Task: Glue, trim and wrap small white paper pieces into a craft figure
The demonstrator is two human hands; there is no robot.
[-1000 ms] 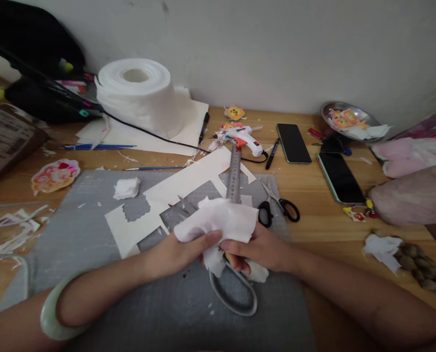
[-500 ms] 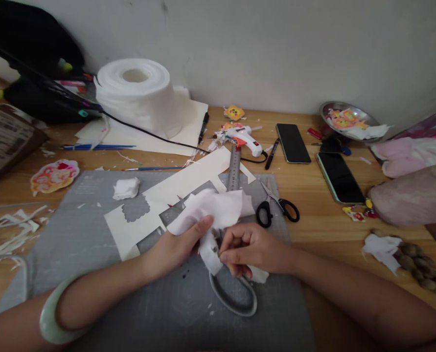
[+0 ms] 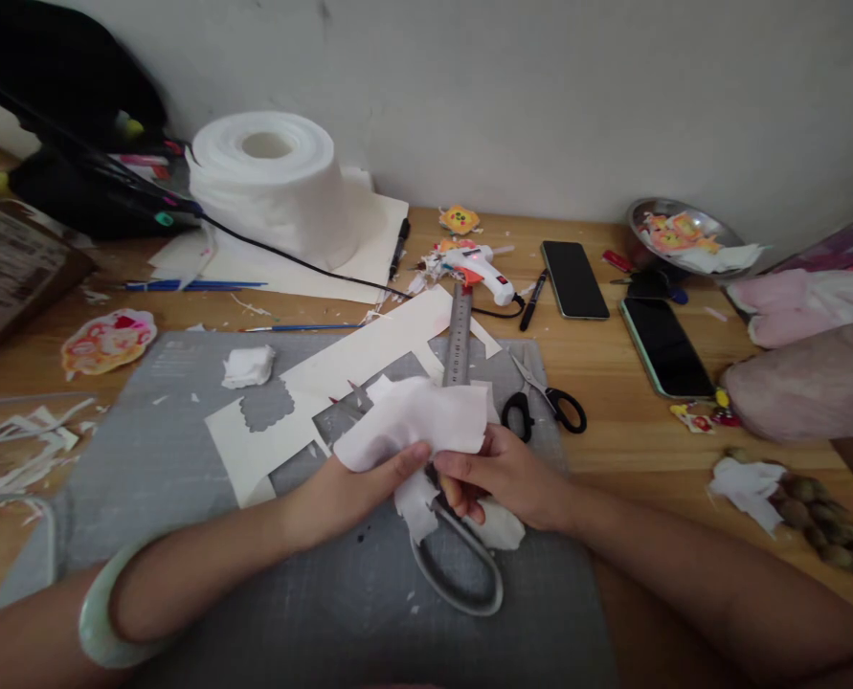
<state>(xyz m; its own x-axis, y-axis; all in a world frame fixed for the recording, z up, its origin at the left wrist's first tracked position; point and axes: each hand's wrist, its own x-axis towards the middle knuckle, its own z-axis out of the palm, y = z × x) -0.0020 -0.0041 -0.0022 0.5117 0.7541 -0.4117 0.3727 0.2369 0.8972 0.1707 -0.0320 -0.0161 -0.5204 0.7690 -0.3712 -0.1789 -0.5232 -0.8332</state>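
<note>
My left hand (image 3: 358,483) pinches a curved white paper-like piece (image 3: 418,411), its thumb lying across the lower edge. My right hand (image 3: 508,478) grips the right end of the same piece, thumb on top and fingers curled underneath. From below the left thumb hangs a smaller torn white strip (image 3: 415,505). Under my hands lies a large grey-handled pair of scissors (image 3: 494,603); its blades are hidden. A steel ruler (image 3: 459,335) and a cut white card (image 3: 369,349) lie just beyond the held piece.
Black-handled scissors (image 3: 566,410) lie at the right edge of the grey cutting mat (image 3: 289,593). Farther back are a white glue gun (image 3: 480,273) with its cord, two phones (image 3: 574,279), a big white roll (image 3: 264,191) and a metal bowl (image 3: 638,230) of cutouts.
My right hand has moved up and right, from the small strip below to the right end of the white piece. The left hand keeps its hold, shifted slightly right.
</note>
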